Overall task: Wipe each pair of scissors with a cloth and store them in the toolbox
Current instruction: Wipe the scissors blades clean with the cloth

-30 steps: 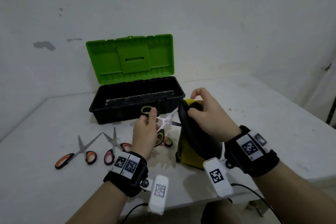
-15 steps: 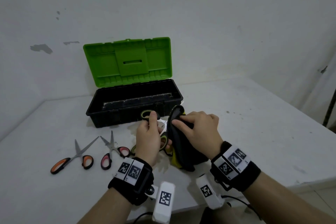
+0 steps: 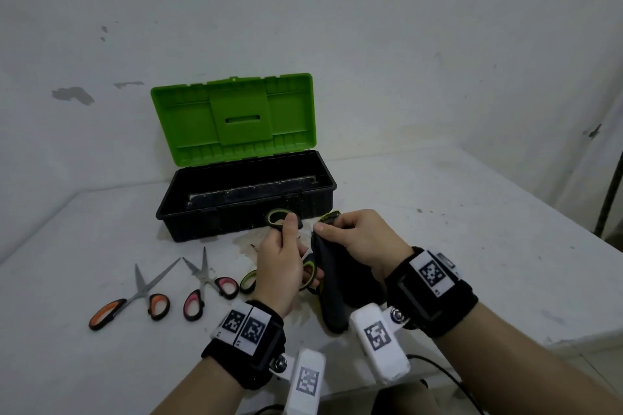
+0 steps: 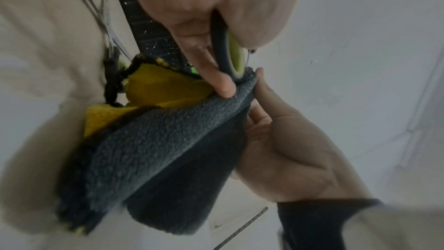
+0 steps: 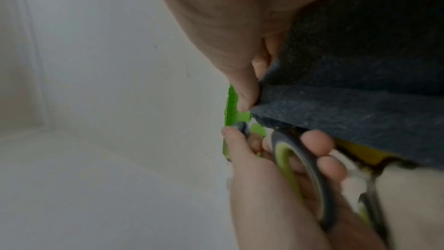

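change: cloth now folded over blades, hidden since 1s ago | left hand clenches green scissors | right hand pinches cloth | wiping underway, toolbox storing pending

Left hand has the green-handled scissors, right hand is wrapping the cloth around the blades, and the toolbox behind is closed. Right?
Not quite: the toolbox is open, its green lid tilted up toward the wall, as the head view shows. The rest holds: the left hand grips the green-handled scissors and the right hand holds the cloth over the blades.
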A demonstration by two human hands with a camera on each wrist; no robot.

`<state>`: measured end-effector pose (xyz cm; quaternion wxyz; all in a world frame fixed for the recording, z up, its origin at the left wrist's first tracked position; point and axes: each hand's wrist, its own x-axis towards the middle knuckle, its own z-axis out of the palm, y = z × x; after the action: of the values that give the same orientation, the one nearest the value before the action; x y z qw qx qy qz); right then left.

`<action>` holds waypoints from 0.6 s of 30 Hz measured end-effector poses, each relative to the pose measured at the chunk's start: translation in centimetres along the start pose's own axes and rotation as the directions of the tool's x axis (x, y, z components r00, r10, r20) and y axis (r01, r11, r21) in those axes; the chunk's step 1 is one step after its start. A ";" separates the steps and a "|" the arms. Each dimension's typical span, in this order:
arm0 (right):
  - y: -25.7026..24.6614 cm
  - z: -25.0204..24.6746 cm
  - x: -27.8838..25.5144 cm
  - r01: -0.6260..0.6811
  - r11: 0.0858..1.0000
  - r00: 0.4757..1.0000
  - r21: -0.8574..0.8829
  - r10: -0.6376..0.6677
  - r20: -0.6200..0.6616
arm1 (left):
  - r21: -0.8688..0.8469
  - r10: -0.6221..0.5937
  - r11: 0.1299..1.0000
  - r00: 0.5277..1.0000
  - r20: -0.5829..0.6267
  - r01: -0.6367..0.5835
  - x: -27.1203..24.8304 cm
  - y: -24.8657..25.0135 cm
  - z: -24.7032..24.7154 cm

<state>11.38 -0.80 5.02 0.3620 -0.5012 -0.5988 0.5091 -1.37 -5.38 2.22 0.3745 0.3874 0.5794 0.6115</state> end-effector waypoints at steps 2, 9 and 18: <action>-0.6 -0.4 -0.5 -0.084 0.986 0.996 0.145 0.077 0.051 | 0.025 0.021 0.999 1.000 0.018 -0.022 0.0 -0.1 -0.1; -1.1 -1.4 -0.6 -0.220 0.884 0.973 0.413 0.169 0.157 | 0.058 0.036 0.998 0.998 0.049 -0.039 -0.1 0.3 -0.8; -1.1 -4.8 1.1 -0.053 0.822 0.990 0.568 0.118 -0.079 | 0.047 0.021 0.999 0.999 0.033 -0.022 0.3 0.0 -2.5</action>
<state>15.43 1.48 7.04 0.5032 -0.4257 -0.3776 0.6504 -3.74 -6.16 2.12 0.3681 0.4122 0.5832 0.5954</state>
